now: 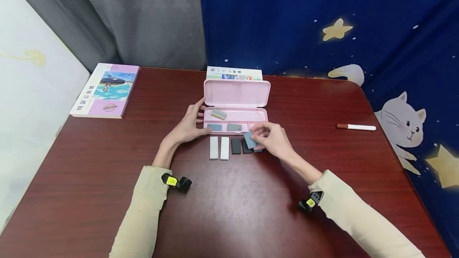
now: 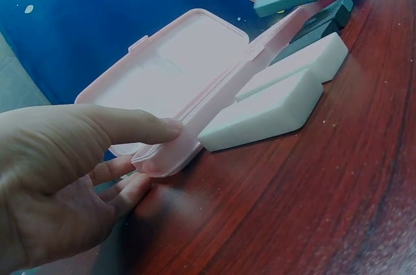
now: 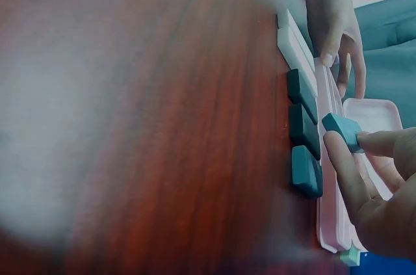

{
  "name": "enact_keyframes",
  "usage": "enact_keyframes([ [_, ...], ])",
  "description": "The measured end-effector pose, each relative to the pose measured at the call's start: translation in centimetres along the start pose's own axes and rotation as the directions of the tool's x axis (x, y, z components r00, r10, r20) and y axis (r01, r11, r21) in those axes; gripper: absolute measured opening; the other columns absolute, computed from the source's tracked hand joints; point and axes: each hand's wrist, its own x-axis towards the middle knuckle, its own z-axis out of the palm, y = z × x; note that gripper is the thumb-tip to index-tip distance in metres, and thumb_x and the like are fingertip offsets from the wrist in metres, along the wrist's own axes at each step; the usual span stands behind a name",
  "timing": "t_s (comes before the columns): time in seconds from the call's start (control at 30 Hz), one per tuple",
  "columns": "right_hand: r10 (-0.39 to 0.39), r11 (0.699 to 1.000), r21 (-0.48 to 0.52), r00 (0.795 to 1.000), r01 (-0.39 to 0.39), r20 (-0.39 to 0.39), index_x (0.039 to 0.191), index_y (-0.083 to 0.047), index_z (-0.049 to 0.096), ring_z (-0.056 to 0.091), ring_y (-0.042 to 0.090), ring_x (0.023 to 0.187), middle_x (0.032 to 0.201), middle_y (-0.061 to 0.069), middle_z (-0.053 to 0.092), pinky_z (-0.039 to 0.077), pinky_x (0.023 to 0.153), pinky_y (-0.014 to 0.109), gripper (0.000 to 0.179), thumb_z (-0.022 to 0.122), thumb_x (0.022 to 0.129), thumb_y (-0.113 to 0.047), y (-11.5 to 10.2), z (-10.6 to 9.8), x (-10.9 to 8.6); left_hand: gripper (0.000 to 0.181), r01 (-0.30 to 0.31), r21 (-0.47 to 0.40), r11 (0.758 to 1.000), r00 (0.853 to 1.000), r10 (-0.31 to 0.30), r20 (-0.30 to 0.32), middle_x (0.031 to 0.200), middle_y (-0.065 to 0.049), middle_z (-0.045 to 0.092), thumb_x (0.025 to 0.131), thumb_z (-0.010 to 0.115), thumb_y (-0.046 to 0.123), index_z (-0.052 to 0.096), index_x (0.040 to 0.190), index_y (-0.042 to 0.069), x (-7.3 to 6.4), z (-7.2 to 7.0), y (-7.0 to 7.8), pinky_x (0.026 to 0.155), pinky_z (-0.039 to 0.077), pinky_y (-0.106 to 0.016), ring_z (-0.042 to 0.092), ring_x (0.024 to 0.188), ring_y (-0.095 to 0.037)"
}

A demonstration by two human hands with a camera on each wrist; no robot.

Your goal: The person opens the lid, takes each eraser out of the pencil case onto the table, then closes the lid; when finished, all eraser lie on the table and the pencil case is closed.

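Observation:
An open pink pencil case (image 1: 237, 115) lies on the table, its lid tilted up at the back. My left hand (image 1: 187, 127) holds its left end, thumb at the front edge and fingers around the side. Over the front right corner, my right hand (image 1: 273, 140) pinches a blue-grey eraser (image 3: 342, 130) between thumb and fingers. Inside the case are a two-tone eraser (image 1: 218, 114) at the back and two blue-grey erasers (image 1: 234, 127) in front. Before the case lie two white erasers (image 1: 224, 148), two black erasers (image 1: 236, 146) and another blue-grey eraser (image 3: 307, 172), partly hidden in the head view.
Behind the raised lid is a book (image 1: 234, 73), partly covered by it. Another book (image 1: 105, 90) lies at the table's back left. A brown-and-white marker (image 1: 356, 127) lies near the right edge. Curtains (image 1: 157, 19) hang behind the table (image 1: 229, 218).

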Motion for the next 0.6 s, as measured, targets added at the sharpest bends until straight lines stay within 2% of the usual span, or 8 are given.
enact_keyframes([
  [0.2,0.078,0.994,0.078,0.997,-0.079,0.013,0.103,0.008,0.064,0.066,0.019,0.067,0.087,0.020,0.064,0.059,0.061,0.041,0.019,0.068,0.084,0.007,0.8,-0.9,-1.6,0.096,-0.011,0.015,1.000,1.000,0.011,0.001,0.138,-0.034,0.024,0.079,0.072,-0.009,0.008,0.151,-0.006,0.0,0.0,0.0,0.103,0.038,-0.052,0.035,0.122,-0.047],
  [0.33,0.114,0.986,0.121,0.993,-0.117,0.037,0.104,0.009,0.063,0.066,0.020,0.068,0.088,0.020,0.063,0.059,0.062,0.042,0.020,0.066,0.084,0.009,1.1,-0.8,-2.5,0.095,-0.017,0.019,1.000,1.000,0.017,-0.002,0.137,-0.034,0.025,0.079,0.071,-0.010,0.009,0.151,-0.007,-0.1,0.0,0.1,0.103,0.038,-0.051,0.035,0.122,-0.047],
  [0.6,0.158,0.964,0.196,0.981,-0.178,0.113,0.103,0.010,0.061,0.067,0.022,0.069,0.086,0.019,0.063,0.059,0.063,0.041,0.020,0.065,0.084,0.009,1.0,2.3,-4.6,0.095,-0.017,0.023,1.000,1.000,0.017,0.001,0.137,-0.034,0.025,0.079,0.071,-0.010,0.008,0.151,-0.007,-0.1,0.0,0.2,0.103,0.038,-0.051,0.035,0.122,-0.048],
])
